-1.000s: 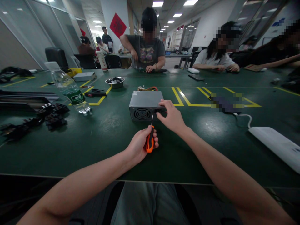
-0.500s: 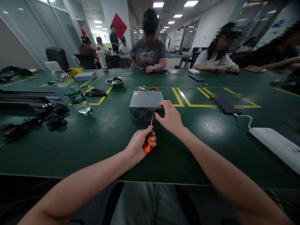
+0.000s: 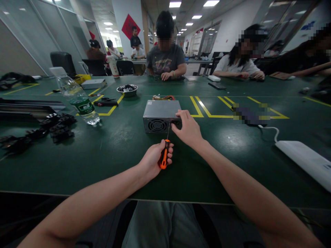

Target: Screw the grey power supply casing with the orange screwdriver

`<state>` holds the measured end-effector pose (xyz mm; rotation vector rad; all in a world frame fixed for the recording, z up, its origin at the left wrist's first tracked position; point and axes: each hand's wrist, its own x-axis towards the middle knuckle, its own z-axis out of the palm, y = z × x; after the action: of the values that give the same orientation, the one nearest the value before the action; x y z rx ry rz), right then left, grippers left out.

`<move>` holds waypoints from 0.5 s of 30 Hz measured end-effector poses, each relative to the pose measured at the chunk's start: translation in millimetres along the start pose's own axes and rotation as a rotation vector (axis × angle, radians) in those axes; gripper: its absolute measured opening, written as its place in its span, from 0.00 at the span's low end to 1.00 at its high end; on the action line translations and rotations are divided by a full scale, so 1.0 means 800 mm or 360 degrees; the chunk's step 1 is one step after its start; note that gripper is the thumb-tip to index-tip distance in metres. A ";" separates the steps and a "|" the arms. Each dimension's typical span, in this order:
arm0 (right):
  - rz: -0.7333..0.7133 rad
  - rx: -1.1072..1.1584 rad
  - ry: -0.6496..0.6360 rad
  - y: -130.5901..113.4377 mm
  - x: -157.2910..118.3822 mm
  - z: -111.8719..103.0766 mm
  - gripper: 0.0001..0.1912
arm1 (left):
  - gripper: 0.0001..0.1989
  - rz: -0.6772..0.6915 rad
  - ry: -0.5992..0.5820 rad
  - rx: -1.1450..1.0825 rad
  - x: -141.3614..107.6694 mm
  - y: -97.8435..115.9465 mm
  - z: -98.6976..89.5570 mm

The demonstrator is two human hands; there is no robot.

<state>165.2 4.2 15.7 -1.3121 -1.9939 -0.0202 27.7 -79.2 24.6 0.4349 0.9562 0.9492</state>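
Observation:
A grey computer power supply (image 3: pixel 162 109) sits on the green table, its round fan grille facing me and coloured cables behind it. My left hand (image 3: pixel 157 156) is closed around an orange and black screwdriver (image 3: pixel 164 157). The screwdriver's thin shaft points away from me, and its tip meets the front face between the grille and the power socket. With my right hand (image 3: pixel 188 129) I grip the right front corner of the power supply, fingertips on the top edge and thumb on the front near the shaft. The exact spot under the tip is too small to make out.
On the left stand a water bottle (image 3: pixel 85 105), a pile of black parts (image 3: pixel 58 127) and a metal bowl (image 3: pixel 127 90) with small items. To the right lie a phone (image 3: pixel 249 115) and a white power bank (image 3: pixel 305 162) joined by a cable. A co-worker (image 3: pixel 165 60) sits opposite.
The screwdriver handle has turned within my left hand, whose fingers have loosened slightly. My right hand and the power supply have stayed in place.

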 end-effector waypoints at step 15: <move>-0.0012 -0.0105 0.0057 -0.003 0.001 0.002 0.14 | 0.11 0.0123 -0.0039 -0.0173 -0.004 0.001 0.006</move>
<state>161.8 4.5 15.8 -1.3364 -1.9831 -0.1133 30.9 -81.1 29.0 0.3927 0.8663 1.0587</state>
